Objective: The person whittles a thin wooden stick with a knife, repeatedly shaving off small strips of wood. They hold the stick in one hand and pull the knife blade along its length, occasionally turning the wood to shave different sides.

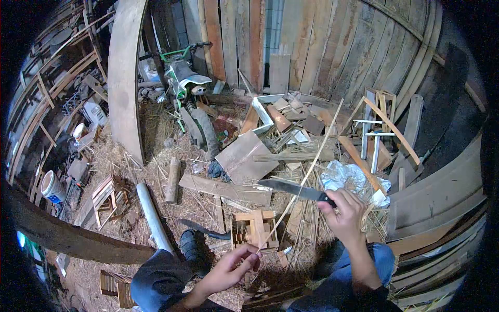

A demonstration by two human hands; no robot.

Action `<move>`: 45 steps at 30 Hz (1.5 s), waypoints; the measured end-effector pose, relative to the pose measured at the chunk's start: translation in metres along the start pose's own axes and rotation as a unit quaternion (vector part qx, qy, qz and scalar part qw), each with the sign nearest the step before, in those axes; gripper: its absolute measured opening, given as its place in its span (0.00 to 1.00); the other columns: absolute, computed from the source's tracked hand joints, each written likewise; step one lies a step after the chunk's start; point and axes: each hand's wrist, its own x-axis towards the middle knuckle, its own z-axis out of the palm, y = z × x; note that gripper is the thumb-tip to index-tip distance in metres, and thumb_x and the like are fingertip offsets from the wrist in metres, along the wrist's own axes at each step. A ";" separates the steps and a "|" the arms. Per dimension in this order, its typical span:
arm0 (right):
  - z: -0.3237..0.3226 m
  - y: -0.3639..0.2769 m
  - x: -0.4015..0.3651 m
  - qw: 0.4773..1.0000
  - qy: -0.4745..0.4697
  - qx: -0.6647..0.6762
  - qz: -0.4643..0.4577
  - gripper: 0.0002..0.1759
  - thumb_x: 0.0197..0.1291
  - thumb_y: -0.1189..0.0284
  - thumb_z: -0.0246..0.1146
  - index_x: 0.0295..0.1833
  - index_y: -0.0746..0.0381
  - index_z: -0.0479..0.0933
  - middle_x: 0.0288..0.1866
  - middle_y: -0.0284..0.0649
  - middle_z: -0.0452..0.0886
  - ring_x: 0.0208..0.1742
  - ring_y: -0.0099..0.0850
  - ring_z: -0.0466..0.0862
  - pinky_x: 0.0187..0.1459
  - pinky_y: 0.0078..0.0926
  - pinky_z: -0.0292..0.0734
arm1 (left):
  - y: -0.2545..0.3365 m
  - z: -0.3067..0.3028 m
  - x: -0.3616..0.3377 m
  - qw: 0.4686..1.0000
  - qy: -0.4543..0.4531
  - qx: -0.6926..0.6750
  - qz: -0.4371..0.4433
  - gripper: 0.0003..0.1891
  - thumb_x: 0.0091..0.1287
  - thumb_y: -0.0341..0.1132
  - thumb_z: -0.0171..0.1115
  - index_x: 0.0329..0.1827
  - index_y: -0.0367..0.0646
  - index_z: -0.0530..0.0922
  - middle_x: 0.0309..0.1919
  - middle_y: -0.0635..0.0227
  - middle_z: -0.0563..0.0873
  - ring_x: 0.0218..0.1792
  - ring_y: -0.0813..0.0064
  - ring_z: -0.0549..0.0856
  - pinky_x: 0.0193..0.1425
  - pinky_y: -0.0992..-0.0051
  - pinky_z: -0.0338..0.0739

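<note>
My right hand (345,214) is wrapped around the black handle of a knife (288,187), whose long, dark blade points left. Between the thumb and fingers of my left hand (235,269) is the lower end of a thin bamboo strip (318,154). The strip slants up and to the right, well past the knife, and the blade crosses it in this view. Under the strip, between my legs, stands a small slatted wooden frame (255,226). Many loose thin strips (306,244) lie on the ground below my right hand.
Straw and scraps cover the ground. A round log (173,181), a pale pole (154,216) and a flat board (226,189) lie ahead. Beyond are a scrap-wood pile (291,117), a small motorbike (189,83) and a plank wall (312,47). A white bucket (52,186) stands left.
</note>
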 end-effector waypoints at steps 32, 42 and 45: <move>0.027 -0.048 -0.001 0.990 -0.062 0.087 -0.088 0.18 0.52 0.55 0.71 0.39 0.57 0.81 0.31 0.33 0.82 0.29 0.31 0.83 0.28 0.28 0.75 | 0.030 0.030 0.040 0.975 0.167 -0.131 0.070 0.12 0.78 0.40 0.48 0.53 0.42 0.73 0.24 0.79 0.69 0.24 0.87 0.68 0.28 0.82 0.62; 0.024 -0.047 -0.005 0.991 -0.060 0.107 -0.053 0.17 0.50 0.59 0.72 0.35 0.61 0.81 0.28 0.38 0.82 0.27 0.36 0.83 0.28 0.30 0.76 | 0.043 0.024 0.033 0.978 0.131 -0.150 0.066 0.12 0.78 0.39 0.48 0.53 0.40 0.73 0.27 0.79 0.70 0.27 0.88 0.68 0.29 0.84 0.63; 0.030 -0.048 -0.017 0.990 -0.068 0.093 -0.079 0.17 0.50 0.57 0.72 0.34 0.60 0.81 0.27 0.37 0.82 0.26 0.33 0.82 0.26 0.27 0.75 | 0.038 0.023 0.027 0.982 0.147 -0.118 0.006 0.12 0.78 0.38 0.48 0.53 0.39 0.73 0.28 0.78 0.71 0.27 0.87 0.68 0.30 0.84 0.63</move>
